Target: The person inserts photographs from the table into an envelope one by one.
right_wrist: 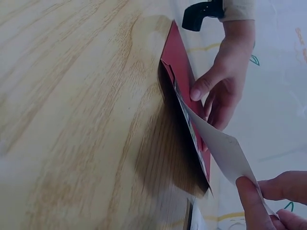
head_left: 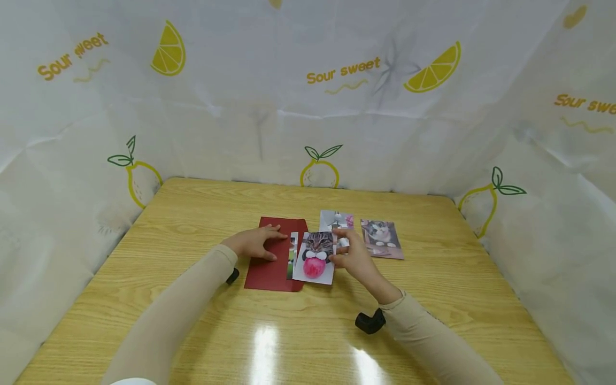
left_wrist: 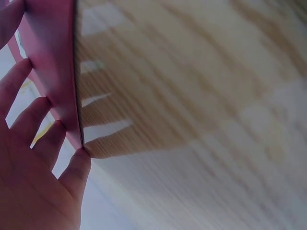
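A red envelope [head_left: 264,275] lies flat on the table, and my left hand [head_left: 252,243] rests on it with fingers spread. In the left wrist view, fingertips touch the red envelope [left_wrist: 53,52] near its edge. My right hand [head_left: 356,259] pinches the right edge of a photo card [head_left: 313,270] showing a cat with a pink bubble. The card's left part overlaps the envelope's right end, where another picture card [head_left: 291,262] sticks out. From the right wrist, the pinched card [right_wrist: 220,143] looks tilted and slightly bent, its plain pale back showing.
Another picture card [head_left: 332,218] lies behind the right hand, partly covered. To its right is a cat photo card [head_left: 385,238]. Black wrist-worn pieces [head_left: 370,322] show under the forearms. White lemon-printed cloth [head_left: 240,144] surrounds the wooden table [head_left: 192,321].
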Motion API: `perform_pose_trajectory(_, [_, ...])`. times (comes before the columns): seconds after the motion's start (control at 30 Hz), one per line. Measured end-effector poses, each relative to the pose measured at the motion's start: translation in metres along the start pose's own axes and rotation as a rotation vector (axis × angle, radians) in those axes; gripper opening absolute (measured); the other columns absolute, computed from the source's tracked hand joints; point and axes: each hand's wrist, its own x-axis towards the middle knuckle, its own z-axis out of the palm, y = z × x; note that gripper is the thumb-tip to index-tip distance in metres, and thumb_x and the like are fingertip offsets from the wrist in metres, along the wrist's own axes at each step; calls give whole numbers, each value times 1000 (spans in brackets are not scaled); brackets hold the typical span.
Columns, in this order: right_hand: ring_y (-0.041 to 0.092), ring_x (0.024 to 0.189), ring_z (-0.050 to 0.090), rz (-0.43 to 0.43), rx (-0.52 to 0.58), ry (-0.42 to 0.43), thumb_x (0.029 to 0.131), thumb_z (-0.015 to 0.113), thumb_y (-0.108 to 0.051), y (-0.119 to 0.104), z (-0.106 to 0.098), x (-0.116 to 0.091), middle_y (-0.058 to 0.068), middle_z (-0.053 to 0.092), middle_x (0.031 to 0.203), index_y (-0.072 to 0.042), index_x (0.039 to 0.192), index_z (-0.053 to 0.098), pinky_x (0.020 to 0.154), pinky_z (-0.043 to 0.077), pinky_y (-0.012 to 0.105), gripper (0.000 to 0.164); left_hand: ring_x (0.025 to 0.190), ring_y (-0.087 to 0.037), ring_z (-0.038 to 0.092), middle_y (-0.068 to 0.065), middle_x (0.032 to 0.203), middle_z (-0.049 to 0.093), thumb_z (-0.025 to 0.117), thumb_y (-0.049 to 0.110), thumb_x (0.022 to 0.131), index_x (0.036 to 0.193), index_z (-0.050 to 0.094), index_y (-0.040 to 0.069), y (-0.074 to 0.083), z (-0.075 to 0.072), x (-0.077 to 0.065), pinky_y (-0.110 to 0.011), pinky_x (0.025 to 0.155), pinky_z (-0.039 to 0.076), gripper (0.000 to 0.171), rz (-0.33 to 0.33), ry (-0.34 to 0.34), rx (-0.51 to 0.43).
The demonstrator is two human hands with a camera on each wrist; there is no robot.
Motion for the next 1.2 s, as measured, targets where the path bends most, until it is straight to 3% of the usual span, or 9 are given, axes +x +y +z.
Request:
perform_pose_trajectory(0.53, [12, 70, 59, 32, -27, 0, 78, 70, 14, -1, 6, 0, 18, 45, 130, -2, 138, 47, 63, 59, 32, 67, 150, -32, 11, -8, 162, 19, 68, 35, 89, 147, 44, 21, -6, 3, 3, -53, 116, 24, 65, -5, 8, -14])
perform_pose_trajectory(0.87, [12, 71, 61, 24, 20, -33, 81, 68, 14, 5, 11, 3, 21, 44, 131, 1, 139, 44, 67, 60, 37, 65, 150, -32, 10, -8, 162, 18, 67, 35, 90, 148, 43, 21, -4, 2, 2, -53, 117, 22, 64, -2, -3, -15])
perform_pose_trajectory(1.2, [14, 76, 57, 84, 71, -42, 82, 68, 12, 10, 17, 7, 20, 43, 134, -2, 138, 47, 70, 59, 34, 62, 150, -32, 10, -9, 162, 17, 67, 34, 91, 148, 42, 21, -3, 1, 4, -52, 118, 21, 64, -11, -14, 5])
